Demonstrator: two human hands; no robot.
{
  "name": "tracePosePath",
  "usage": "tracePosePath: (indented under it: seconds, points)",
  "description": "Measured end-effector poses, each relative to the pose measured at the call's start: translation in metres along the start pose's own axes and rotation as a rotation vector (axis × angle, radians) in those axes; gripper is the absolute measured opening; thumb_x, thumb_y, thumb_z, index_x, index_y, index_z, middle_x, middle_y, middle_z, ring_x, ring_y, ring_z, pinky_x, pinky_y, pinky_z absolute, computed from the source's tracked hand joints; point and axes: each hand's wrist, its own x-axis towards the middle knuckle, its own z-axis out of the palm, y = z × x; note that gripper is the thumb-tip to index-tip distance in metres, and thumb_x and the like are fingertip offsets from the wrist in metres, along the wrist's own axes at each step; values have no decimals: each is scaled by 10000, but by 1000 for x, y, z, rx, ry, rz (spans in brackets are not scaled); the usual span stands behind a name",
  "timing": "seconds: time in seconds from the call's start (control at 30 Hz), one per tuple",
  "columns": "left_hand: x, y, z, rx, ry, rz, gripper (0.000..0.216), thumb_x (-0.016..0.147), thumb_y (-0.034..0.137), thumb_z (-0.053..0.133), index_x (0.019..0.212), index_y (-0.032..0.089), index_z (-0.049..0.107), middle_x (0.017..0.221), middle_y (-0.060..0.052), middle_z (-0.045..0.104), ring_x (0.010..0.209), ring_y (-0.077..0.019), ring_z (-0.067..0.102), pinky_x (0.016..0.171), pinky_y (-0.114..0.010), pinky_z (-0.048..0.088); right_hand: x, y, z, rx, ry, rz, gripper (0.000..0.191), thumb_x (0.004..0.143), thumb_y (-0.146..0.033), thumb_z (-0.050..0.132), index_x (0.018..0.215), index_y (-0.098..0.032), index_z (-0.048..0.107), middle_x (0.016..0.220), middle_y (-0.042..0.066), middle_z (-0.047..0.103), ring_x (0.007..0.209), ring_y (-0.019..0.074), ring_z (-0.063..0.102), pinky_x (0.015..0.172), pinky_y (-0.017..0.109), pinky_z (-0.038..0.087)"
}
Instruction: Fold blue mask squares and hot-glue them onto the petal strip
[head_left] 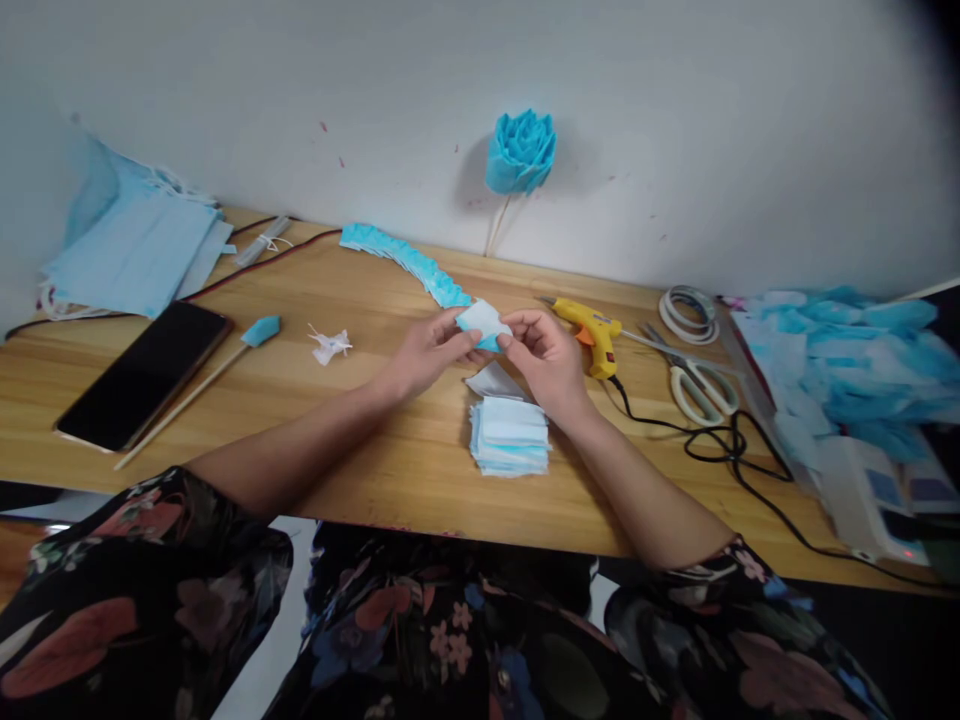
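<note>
A small light-blue mask fabric piece [484, 320] is held up between both hands, partly folded. My left hand [435, 350] pinches its left side, and my right hand [546, 358] grips its right edge between thumb and fingers. Just below lies a stack of cut fabric squares [510, 440], with one loose piece [495, 382] at its top edge. Behind the hands a curved row of folded blue pieces [405, 258] overlaps along the table. A finished blue fabric flower [523, 152] on a stick leans at the wall.
Yellow glue gun [592, 332], scissors [697, 380], tape rolls [688, 312] and a black cord [720, 440] lie right, beside blue scraps [862, 350] and a white box [862, 500]. Left are face masks [142, 240], a phone [146, 375], a blue-tipped stick [195, 397] and a white scrap [330, 345].
</note>
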Motion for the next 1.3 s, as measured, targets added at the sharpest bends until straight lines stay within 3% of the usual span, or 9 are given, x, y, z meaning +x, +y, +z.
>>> tracePosePath:
  seconds: [0.17, 0.27, 0.43, 0.6, 0.8, 1.0, 1.2, 1.3]
  points:
    - [2, -5, 1, -21, 107, -2, 530, 687, 164, 833, 1181, 153, 643, 922, -33, 730, 826, -161, 677, 782, -282, 534, -1, -4, 1, 21, -26, 41, 290, 837, -427, 712, 1056, -246, 656, 764, -28, 618, 662, 127, 551, 603, 270, 473]
    - [4, -9, -1, -37, 141, 4, 517, 682, 128, 820, 1169, 176, 650, 882, -16, 711, 808, -154, 666, 751, -264, 529, -2, -7, -1, 43, -55, 45, 335, 872, -485, 684, 1110, -250, 660, 775, -20, 635, 698, 140, 592, 644, 290, 511]
    - [6, -12, -4, 20, 91, 41, 537, 694, 134, 794, 1200, 179, 620, 891, -10, 706, 807, -140, 668, 756, -251, 538, -2, -5, -8, 106, -87, 76, 384, 953, -536, 573, 1220, -270, 645, 870, 2, 678, 775, 150, 637, 760, 327, 548]
    - [4, -13, -5, 146, 6, 118, 572, 727, 201, 775, 1266, 172, 585, 981, -46, 717, 884, -171, 681, 814, -294, 544, 0, -2, -5, 128, -177, 76, 583, 841, -541, 725, 1337, -284, 559, 899, 4, 667, 774, 147, 622, 695, 299, 527]
    - [3, -7, -6, 151, -8, 132, 635, 792, 376, 769, 1361, 193, 555, 978, -49, 716, 839, -157, 656, 747, -280, 514, -2, -5, 1, 144, -67, 29, 537, 850, -416, 734, 1341, -304, 550, 826, -19, 613, 749, 142, 594, 718, 312, 536]
    - [1, -1, -5, 171, -97, 36, 451, 762, 543, 765, 984, 151, 742, 989, -62, 741, 920, -185, 648, 818, -308, 493, -3, -6, 1, 131, -62, 19, 532, 871, -397, 713, 1367, -313, 539, 884, 1, 660, 788, 159, 636, 754, 339, 571]
    - [-1, -3, -5, 209, 34, 10, 351, 740, 488, 768, 743, 144, 702, 704, 3, 651, 677, -108, 543, 682, -261, 432, -4, -4, 2, 120, -98, 27, 576, 868, -419, 710, 1399, -308, 516, 931, 10, 685, 798, 154, 644, 741, 325, 568]
    - [1, -3, -6, 198, 44, -1, 313, 747, 443, 756, 703, 144, 675, 659, 10, 618, 646, -99, 522, 661, -255, 425, 0, -3, -4, 115, -62, 48, 556, 883, -442, 686, 1400, -313, 526, 942, 16, 679, 833, 163, 647, 781, 344, 575]
